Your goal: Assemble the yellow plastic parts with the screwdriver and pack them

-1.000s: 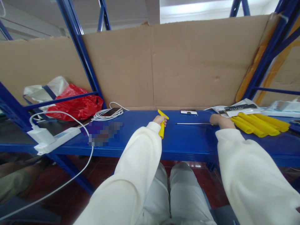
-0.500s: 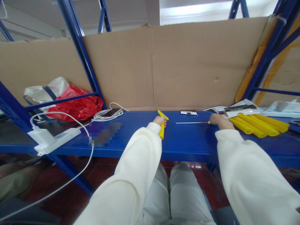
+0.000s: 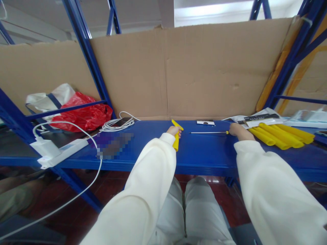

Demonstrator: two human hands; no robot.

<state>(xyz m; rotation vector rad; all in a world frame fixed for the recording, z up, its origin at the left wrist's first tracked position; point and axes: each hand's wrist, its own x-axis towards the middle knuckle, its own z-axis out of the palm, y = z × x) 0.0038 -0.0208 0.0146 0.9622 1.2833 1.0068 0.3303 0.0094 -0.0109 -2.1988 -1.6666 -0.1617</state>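
My left hand (image 3: 173, 131) is closed around a yellow plastic T-shaped piece (image 3: 175, 144); its slanted top shows above my fingers and its tube-like stem below them. To the right, my right hand (image 3: 237, 130) is wrapped round the handle end of a screwdriver (image 3: 208, 132). The long thin metal shank points left toward the yellow piece, with a gap between them. A bit of yellow shows where the shank meets my hand; the rest of the handle is hidden. Just right of that hand lie several yellow plastic tubes (image 3: 279, 136), side by side.
Behind the screwdriver lies a small white-and-black card (image 3: 205, 122). A plastic packet (image 3: 263, 118) rests behind the tubes. On the left are a coiled white cable (image 3: 116, 127), a power strip (image 3: 62, 153) and a red bag (image 3: 81, 112). Cardboard (image 3: 204, 71) backs the blue shelf (image 3: 153, 165).
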